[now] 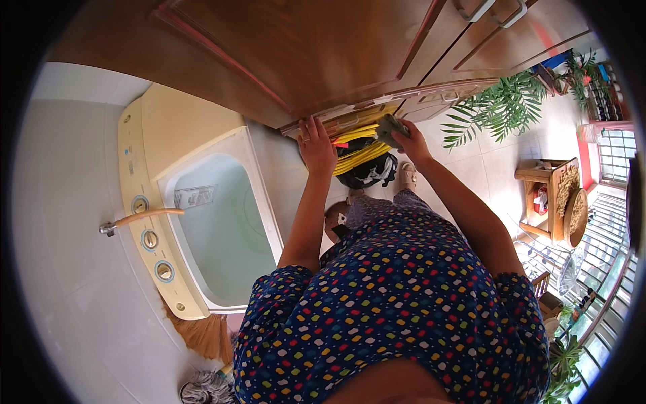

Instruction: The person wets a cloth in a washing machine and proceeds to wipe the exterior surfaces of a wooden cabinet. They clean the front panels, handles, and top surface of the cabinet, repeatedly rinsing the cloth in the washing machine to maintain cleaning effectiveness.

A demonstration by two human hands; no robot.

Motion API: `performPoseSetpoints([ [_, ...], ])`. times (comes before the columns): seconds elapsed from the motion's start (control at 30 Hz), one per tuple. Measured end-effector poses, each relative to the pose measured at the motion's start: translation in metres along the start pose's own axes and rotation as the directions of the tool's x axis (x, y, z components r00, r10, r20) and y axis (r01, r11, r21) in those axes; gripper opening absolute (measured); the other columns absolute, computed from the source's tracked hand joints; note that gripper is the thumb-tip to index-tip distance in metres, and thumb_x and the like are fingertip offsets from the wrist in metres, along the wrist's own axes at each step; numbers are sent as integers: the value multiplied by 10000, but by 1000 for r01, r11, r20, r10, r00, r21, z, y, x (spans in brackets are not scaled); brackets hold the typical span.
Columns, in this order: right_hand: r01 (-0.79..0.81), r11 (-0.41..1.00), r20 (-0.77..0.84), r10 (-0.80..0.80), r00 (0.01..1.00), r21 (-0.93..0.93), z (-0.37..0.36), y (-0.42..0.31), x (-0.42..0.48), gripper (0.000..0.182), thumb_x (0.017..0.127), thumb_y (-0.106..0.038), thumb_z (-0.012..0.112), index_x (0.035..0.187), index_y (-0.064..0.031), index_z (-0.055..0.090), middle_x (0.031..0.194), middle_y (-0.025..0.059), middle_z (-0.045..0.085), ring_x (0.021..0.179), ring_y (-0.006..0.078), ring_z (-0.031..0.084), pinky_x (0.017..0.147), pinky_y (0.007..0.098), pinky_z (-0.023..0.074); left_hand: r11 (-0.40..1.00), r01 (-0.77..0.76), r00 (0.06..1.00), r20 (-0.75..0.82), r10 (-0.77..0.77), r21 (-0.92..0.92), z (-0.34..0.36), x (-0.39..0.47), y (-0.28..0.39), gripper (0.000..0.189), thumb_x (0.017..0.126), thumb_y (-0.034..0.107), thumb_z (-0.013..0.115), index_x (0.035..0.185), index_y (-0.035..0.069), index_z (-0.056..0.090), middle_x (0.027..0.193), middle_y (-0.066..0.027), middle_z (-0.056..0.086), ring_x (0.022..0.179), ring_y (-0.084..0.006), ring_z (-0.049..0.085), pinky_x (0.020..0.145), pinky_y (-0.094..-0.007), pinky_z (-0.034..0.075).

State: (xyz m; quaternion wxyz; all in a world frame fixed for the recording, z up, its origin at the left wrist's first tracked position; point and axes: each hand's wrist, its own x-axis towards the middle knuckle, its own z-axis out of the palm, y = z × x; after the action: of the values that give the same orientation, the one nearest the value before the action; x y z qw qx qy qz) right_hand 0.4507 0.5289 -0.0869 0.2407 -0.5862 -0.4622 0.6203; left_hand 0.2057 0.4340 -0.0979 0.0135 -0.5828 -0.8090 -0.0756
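My left hand (318, 147) holds nothing; its fingertips rest on the lower ledge of a brown wooden cabinet (313, 55). In my right hand (413, 144) is a crumpled grey-green cloth (389, 130), held close to the same ledge. Beneath and between my hands lies a coiled yellow hose (361, 157) with a red piece near its left side. The coil sits over a black plastic bag (371, 174) on the floor. Part of the coil is hidden by my hands and the cloth.
To the left stands a cream twin-tub washing machine (166, 131), its open tub (222, 227) holding water, with a tap hose (149, 214) over it. A straw broom (202, 336) and a mop (207, 388) are behind. Rightward are a leafy plant (497, 108) and a wooden stool (540, 174).
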Motion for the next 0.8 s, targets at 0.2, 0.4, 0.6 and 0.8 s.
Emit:
performPoseSetpoints([
  [0.2,190,906,-317,-66,946,379,37,1,61,630,912,-209,695,1407,-131,313,1282,116,531,1025,221,615,703,355,584,997,-68,995,72,67,21,-5,6,-9,945,652,239,842,1438,-5,376,1505,-158,329,1414,-371,340,1028,-468,451],
  [0.4,435,773,-270,-590,761,-462,90,8,75,639,787,-117,693,1363,-83,418,1314,272,412,1163,473,501,957,506,468,995,-80,990,124,72,55,-12,10,-1,1013,580,250,864,1427,-12,373,1478,-170,337,1416,-385,333,927,-449,533],
  [0.6,411,490,222,-398,890,-769,90,-32,31,610,864,-42,521,1444,-193,409,1403,185,390,1138,410,568,890,488,518,994,-110,972,207,107,3,-22,12,-5,1056,597,292,870,1451,-27,336,1484,-176,326,1414,-390,329,961,-424,520],
  [0.8,266,495,27,-438,899,-827,-17,-21,63,574,891,-66,495,1444,-206,423,1363,137,447,1144,391,565,887,477,518,990,-138,958,258,128,22,-26,11,-2,1060,612,319,867,1458,-30,331,1501,-184,306,1420,-379,317,1014,-403,486],
])
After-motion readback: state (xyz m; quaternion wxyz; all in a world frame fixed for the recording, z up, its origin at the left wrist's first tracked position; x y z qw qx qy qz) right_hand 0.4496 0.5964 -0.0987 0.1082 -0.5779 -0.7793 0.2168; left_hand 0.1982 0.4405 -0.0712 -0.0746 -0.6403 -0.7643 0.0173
